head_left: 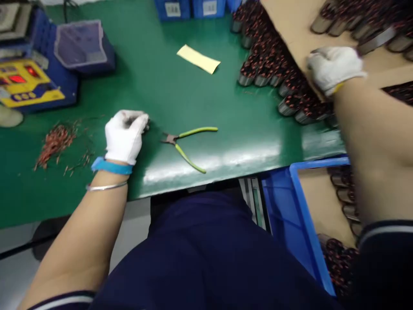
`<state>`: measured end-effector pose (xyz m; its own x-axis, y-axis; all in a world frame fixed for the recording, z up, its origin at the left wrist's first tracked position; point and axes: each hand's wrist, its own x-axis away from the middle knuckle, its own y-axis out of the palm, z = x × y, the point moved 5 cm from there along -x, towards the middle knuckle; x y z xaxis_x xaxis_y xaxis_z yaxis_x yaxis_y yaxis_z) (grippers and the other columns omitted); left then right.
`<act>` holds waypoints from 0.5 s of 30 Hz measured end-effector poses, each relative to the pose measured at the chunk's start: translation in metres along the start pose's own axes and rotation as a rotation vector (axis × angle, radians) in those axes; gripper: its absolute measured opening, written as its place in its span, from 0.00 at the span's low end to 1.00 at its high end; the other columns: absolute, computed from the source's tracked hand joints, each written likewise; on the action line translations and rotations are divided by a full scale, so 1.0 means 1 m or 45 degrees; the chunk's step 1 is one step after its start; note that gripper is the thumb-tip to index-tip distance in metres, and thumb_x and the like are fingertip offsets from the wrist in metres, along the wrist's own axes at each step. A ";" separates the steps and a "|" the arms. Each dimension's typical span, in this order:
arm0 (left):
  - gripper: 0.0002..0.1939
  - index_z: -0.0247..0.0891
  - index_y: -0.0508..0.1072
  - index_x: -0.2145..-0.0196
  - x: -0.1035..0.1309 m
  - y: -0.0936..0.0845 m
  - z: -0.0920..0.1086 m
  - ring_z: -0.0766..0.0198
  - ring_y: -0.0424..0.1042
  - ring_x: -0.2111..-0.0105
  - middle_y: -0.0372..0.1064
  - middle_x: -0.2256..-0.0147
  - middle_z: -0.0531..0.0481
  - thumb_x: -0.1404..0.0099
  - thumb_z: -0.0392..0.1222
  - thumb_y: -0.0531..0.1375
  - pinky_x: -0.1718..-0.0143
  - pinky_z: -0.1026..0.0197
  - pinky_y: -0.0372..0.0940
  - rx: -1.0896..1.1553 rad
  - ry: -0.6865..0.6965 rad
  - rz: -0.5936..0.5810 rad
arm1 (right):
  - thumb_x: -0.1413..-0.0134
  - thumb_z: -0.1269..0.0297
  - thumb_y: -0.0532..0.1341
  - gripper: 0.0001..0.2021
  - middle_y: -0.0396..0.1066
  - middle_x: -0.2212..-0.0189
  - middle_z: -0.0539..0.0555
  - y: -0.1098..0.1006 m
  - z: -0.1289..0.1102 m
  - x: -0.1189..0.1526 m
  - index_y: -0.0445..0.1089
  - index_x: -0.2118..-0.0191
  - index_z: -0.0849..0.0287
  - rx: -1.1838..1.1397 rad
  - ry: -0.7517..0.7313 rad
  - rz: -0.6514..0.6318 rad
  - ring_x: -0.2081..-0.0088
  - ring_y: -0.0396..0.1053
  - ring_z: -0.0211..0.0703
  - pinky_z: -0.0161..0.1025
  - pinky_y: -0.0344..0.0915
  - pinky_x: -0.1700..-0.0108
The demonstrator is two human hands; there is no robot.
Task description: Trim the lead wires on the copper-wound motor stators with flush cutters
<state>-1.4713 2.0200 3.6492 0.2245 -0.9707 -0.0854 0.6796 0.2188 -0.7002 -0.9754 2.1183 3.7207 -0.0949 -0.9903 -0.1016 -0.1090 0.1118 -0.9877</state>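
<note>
My left hand (125, 134), in a white glove, rests over the green bench with thumb and fingers pinched together. A small dark patch shows at its fingertips; whether it is a held thing or glove dirt I cannot make out. Just right of it lie open nippers (172, 138) with green handles. My right hand (337, 66), also gloved and slightly blurred, is curled over the cardboard sheet (298, 32) near its left edge. Its fingertips are hidden. Metal cylinders with copper windings (264, 64) stand in rows left of the sheet, and more wound cylinders (338, 26) sit upon it.
Reddish wire clippings (54, 144) lie at the left, below a blue-and-yellow device (29, 84) with red displays. A plastic bin (82, 45) stands beside it. A yellow paper strip (198, 59) lies mid-bench. A blue crate (295, 172) with wound cylinders is below the bench edge.
</note>
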 end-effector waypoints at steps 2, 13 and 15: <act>0.37 0.22 0.64 0.48 0.001 -0.001 -0.003 0.73 0.72 0.60 0.74 0.52 0.53 0.38 0.61 0.48 0.57 0.66 0.67 0.048 0.042 -0.040 | 0.48 0.34 0.38 0.46 0.70 0.49 0.69 0.001 0.011 0.012 0.72 0.50 0.73 0.017 -0.004 0.087 0.46 0.64 0.62 0.51 0.58 0.59; 0.35 0.28 0.70 0.51 0.005 -0.014 0.003 0.63 0.73 0.57 0.75 0.55 0.55 0.38 0.63 0.48 0.55 0.62 0.68 0.088 0.043 -0.025 | 0.37 0.46 0.51 0.32 0.66 0.48 0.79 0.002 0.003 0.026 0.67 0.45 0.76 0.109 0.003 0.078 0.45 0.64 0.63 0.52 0.59 0.55; 0.30 0.32 0.72 0.52 0.010 -0.017 0.008 0.60 0.73 0.56 0.75 0.55 0.52 0.39 0.61 0.53 0.50 0.58 0.68 0.035 -0.010 0.067 | 0.38 0.49 0.53 0.28 0.68 0.50 0.76 0.001 0.000 0.027 0.69 0.47 0.72 0.117 0.003 0.069 0.47 0.66 0.61 0.49 0.61 0.54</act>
<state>-1.4749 2.0071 3.6663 0.2661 -0.9569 -0.1161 0.6855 0.2726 -0.6751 -0.9779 2.0918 3.7168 -0.1007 -0.9828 -0.1550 -0.0128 0.1570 -0.9875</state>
